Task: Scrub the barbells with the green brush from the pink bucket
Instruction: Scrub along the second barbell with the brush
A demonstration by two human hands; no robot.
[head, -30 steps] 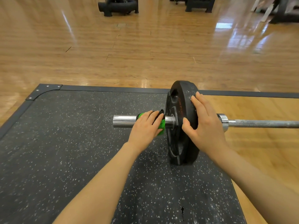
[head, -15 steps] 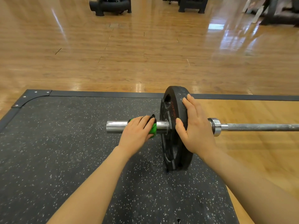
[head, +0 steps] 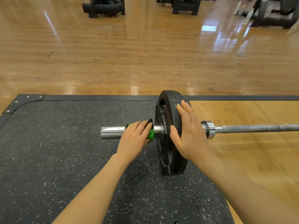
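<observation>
I see the barbell (head: 252,128) lying level across the frame, its shaft a dull grey with worn, mottled patches, running off the right edge over the wooden floor (head: 145,62). A bright chrome collar (head: 209,129) rings the shaft just right of the black weight plate (head: 166,110), which stands upright on its edge on the black speckled rubber mat (head: 56,151). The plate is scuffed and dusty, with faint reddish lettering on its left face that I cannot read. Left of the plate the polished chrome sleeve (head: 111,131) sticks out over the mat, shiny and reflective, its end free. My left hand (head: 134,139) is wrapped over the top of that sleeve just beside the plate, fingers (head: 144,125) curled down around the green brush (head: 151,135), gripping it against the metal; only a patch of bright green and a black edge of the brush show past the fingers. My right hand (head: 189,139) lies flat against the plate's right face and rim, fingers straight and spread, thumb toward the hub, pressing and holding nothing. Dark gym equipment (head: 103,6) stands far off at the top of the view.
</observation>
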